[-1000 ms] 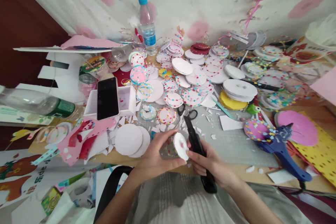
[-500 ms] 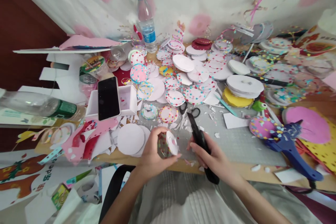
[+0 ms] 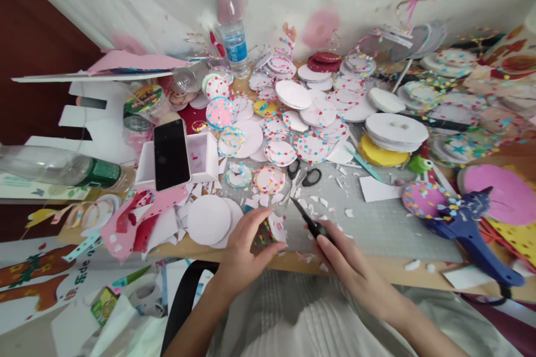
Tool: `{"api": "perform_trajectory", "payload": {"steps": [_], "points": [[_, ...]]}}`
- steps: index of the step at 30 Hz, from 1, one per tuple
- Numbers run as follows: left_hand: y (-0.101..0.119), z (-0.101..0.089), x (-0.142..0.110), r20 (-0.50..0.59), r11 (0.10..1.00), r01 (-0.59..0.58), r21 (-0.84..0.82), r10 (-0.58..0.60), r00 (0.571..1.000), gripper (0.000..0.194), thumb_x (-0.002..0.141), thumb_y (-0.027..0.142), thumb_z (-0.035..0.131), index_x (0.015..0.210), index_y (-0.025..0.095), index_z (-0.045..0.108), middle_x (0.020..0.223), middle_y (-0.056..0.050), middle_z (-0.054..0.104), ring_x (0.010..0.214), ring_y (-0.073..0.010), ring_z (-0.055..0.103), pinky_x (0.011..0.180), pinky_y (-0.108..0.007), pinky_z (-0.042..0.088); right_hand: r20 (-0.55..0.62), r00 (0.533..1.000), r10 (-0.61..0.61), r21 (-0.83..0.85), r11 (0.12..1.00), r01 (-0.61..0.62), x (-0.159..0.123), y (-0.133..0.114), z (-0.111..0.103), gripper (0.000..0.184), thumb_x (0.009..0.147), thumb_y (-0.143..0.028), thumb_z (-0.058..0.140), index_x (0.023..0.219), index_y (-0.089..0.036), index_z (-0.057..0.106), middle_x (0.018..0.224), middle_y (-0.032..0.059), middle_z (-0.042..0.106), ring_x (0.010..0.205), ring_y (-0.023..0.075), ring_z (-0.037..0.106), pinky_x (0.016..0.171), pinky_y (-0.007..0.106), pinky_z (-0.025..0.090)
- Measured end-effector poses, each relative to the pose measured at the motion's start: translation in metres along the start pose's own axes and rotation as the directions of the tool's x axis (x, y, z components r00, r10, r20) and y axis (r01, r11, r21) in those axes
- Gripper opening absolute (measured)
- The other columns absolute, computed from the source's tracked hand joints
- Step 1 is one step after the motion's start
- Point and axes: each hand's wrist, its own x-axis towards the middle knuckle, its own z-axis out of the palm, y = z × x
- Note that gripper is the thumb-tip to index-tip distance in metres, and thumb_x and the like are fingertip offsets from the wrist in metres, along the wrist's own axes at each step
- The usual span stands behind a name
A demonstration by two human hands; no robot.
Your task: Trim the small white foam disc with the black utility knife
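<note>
One small round piece [image 3: 276,227], white-faced with a speckled side, just above the near table edge; grasped in left hand [image 3: 239,248], fingers and thumb curled about the rim. Judged unfinished; detail of its face too blurred to tell.

One black cutter [image 3: 309,218], at 3 o'clock of the piece and apart from it; gripped in right hand [image 3: 341,251], tip toward 10 o'clock.

One pair of scissors [image 3: 304,174], at 1 o'clock, lying idle. Paper scraps [image 3: 349,212], past counting, mostly from 12 to 3 o'clock.

More than ten bead-trimmed discs [image 3: 268,178], chiefly from 11 to 1 o'clock, too overlapped for an exact count: seemingly done, or nearly so.

Two plain white discs [image 3: 208,218], overlapping, at 9 o'clock: bare of trim, so presumably left to do. Several more plain ones, such as a white stack [image 3: 397,127] upon one yellow disc [image 3: 383,152], at 2 o'clock.

One blue glue gun [image 3: 469,234], at 3 o'clock, unheld.

One phone [image 3: 171,155] across one white box [image 3: 204,156], at 10 o'clock. Two bottles: one upright with blue cap [image 3: 237,47], toward 12; one lying, green-labelled [image 3: 98,173], between 9 and 10.
</note>
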Motion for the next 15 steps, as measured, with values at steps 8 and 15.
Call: {"api": "perform_trajectory", "payload": {"steps": [8, 15], "points": [[-0.004, 0.025, -0.015, -0.242, 0.986, -0.096, -0.136, 0.061, 0.968, 0.051, 0.069, 0.031, 0.084, 0.112, 0.025, 0.056, 0.114, -0.008, 0.062, 0.107, -0.0253, 0.063, 0.091, -0.041, 0.053, 0.219, 0.975, -0.030, -0.254, 0.963, 0.087, -0.024, -0.012, -0.014, 0.032, 0.100, -0.037, 0.039, 0.122, -0.026, 0.059, 0.109, 0.0084, 0.073, 0.098, 0.0271, 0.070, 0.074, 0.035, 0.056], [-0.005, 0.027, -0.014, -0.274, 0.981, -0.135, -0.141, 0.093, 0.957, 0.049, 0.067, 0.028, 0.085, 0.107, 0.024, 0.058, 0.108, -0.007, 0.063, 0.104, -0.0256, 0.065, 0.089, -0.042, 0.055, 0.335, 0.941, -0.043, -0.288, 0.947, 0.145, -0.018, -0.021, -0.023, 0.039, 0.100, -0.035, 0.040, 0.136, -0.028, 0.054, 0.118, 0.0090, 0.071, 0.105, 0.0282, 0.068, 0.084, 0.040, 0.056]]}}
